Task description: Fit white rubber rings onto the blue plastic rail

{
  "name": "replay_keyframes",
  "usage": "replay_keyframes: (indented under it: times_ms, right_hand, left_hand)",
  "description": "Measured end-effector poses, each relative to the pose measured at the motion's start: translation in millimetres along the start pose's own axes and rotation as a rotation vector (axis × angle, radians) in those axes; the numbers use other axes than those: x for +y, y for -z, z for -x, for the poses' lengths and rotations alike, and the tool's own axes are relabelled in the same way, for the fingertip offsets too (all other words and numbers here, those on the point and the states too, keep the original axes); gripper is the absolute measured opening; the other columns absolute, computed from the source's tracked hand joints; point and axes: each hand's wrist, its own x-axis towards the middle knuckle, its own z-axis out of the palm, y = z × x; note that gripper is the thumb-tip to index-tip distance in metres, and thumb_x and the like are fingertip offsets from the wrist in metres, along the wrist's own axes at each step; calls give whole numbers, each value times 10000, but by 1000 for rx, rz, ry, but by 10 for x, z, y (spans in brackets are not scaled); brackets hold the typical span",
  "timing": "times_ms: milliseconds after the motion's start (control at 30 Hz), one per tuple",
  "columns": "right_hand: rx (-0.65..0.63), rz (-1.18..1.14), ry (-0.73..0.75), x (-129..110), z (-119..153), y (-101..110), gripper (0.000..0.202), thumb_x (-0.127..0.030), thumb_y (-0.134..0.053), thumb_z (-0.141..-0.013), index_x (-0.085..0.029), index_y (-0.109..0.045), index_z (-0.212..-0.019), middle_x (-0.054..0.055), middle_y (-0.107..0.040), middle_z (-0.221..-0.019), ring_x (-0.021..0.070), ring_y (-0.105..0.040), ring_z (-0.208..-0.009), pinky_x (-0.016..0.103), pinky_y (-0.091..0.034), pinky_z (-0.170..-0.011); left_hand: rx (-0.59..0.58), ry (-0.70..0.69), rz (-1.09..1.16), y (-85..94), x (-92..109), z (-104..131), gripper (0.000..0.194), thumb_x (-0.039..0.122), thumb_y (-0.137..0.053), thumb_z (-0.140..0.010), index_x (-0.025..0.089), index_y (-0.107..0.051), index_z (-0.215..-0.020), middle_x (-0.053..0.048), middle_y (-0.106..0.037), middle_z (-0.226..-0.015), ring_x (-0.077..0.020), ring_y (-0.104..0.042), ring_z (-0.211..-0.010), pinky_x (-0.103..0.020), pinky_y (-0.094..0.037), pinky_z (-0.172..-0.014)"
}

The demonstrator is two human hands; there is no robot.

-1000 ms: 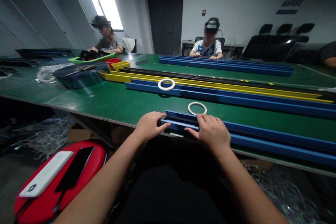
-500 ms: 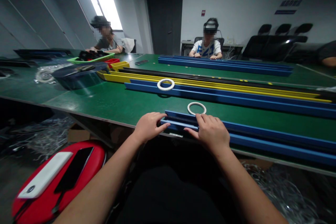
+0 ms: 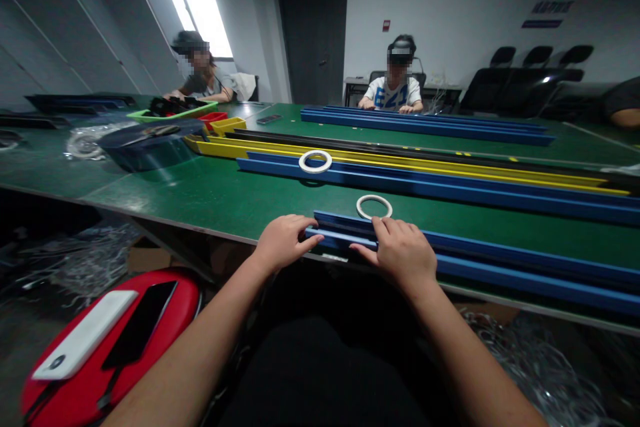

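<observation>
The blue channel (image 3: pixel 500 275), lying along the table's (image 3: pixel 200 203) near edge from the person's twelve o'clock toward three, looks to me light, stiff and slick, best held by both walls, as left hand (image 3: pixel 283 241) and right hand (image 3: pixel 406 253) grip it near its nine-o'clock end.

Long blue channel-shaped bars (image 3: pixel 480 272): two near, twelve to three o'clock; farther ones (image 3: pixel 425 128) merge, uncountable. Flat white rings (image 3: pixel 303 161): two, twelve o'clock. Red plastic bin (image 3: pixel 213 118): one; yellow plastic bin (image 3: pixel 228 126): one; both eleven o'clock. Round red seat (image 3: pixel 165 340): one, nine o'clock.
</observation>
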Motion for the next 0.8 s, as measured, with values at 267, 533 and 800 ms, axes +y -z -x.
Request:
replay_keyframes:
  times_ms: [267,533,800]
  right_hand:
    - [-19,2,-4,-1,0,11,765,-746,-305,-879,-128,-615,-1205,166,-662,-988,274,-557,-910,376,-314,-803]
    - [-20,8,-6,-2,0,21,760,-742,-311,-879,-126,-621,-1199,164,-661,-992,275,-555,-899,378,-312,-796]
    - [2,1,2,1,1,6,754,-737,-325,-879,-122,-625,-1195,168,-661,-980,273,-551,-898,375,-318,-796]
  left_hand:
    - [7,-2,-32,-19,-12,8,494,589,-470,-907,231,-638,-1203,-56,-716,-1041,-232,-642,-955,-362,-474,-838]
    - [-4,13,-18,-21,-20,-2,507,599,-473,-901,232,-627,-1215,-59,-710,-1111,-237,-645,-992,-366,-475,-865]
    - [9,-7,-7,-11,-11,1,460,577,-489,-902,240,-650,-1170,-53,-718,-1060,-226,-647,-959,-355,-475,-845]
